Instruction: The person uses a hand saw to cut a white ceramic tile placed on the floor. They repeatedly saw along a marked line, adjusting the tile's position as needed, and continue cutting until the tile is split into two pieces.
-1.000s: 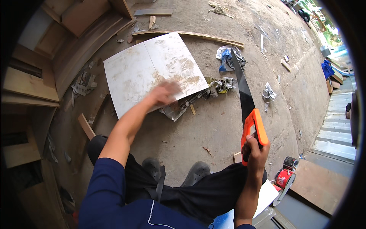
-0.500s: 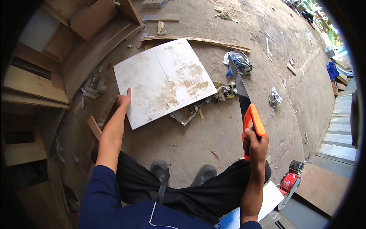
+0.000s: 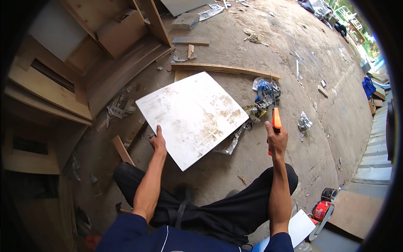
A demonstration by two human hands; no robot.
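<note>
A dusty concrete floor strewn with scraps carries a white board, lying flat and smeared with sawdust. The left hand grasps the board's near left edge, thumb on top. Right of the board, the right hand is clenched on the orange handle of a saw, whose blade shows edge-on as a thin line, teeth impossible to make out. Crumpled wrapping lies partly under the board's right corner. Wooden cabinets left of the board are cut off by the dark rim.
</note>
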